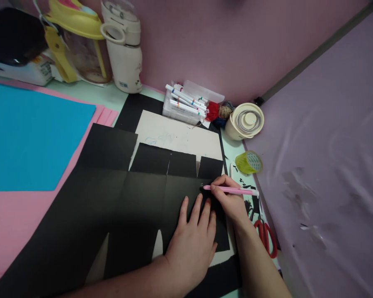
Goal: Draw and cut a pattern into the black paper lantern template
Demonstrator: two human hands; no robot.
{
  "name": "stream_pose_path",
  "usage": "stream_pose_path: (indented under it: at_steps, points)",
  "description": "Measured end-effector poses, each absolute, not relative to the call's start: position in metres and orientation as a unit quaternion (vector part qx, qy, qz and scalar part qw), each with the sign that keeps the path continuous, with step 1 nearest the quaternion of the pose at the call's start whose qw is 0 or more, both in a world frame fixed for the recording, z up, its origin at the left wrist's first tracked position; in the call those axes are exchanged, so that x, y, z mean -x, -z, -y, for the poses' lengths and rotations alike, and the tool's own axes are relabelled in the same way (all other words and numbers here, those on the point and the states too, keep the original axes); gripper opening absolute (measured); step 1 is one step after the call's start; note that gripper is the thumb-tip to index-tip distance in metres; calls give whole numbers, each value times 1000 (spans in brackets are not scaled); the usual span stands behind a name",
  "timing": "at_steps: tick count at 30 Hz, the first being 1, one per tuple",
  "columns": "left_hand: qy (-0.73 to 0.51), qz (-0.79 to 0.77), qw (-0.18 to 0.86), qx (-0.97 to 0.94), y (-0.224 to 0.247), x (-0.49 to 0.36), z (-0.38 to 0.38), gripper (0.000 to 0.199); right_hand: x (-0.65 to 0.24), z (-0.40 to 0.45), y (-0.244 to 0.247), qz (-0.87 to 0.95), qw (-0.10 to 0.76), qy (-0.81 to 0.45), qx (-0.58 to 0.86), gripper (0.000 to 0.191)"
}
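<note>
A large sheet of black card (143, 198) lies across the table, with slits cut into its far and near edges and faint fold lines. My left hand (194, 234) rests flat on it, fingers spread. In my right hand (231, 200) is a pink pen (233, 190), pinched between thumb and fingers, its tip at the card just beyond my left fingertips. A small pale mark shows near the tip. Under the card lies a white board (180, 134) with faint blue scribbles.
Blue (34, 136) and pink sheets (12, 231) lie left. Behind stand a white bottle (126, 62), a yellow-lidded jug (87, 54) and a box of markers (183, 105). Rightward are a cream pot (245, 122), a tape roll (248, 162), red-handled scissors (265, 238) and black scraps.
</note>
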State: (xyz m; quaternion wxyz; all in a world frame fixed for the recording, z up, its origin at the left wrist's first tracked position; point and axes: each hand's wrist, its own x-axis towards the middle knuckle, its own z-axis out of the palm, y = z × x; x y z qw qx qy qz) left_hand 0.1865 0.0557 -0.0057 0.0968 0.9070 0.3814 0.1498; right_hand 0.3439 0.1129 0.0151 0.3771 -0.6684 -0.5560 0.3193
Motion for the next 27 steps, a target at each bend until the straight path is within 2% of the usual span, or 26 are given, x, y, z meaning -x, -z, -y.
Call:
stream_pose_path:
  at_steps: [27]
  points:
    - [-155,-386,93,-904,8,-188,-55,60,-342,-112,-12,564,345,-316,681,15]
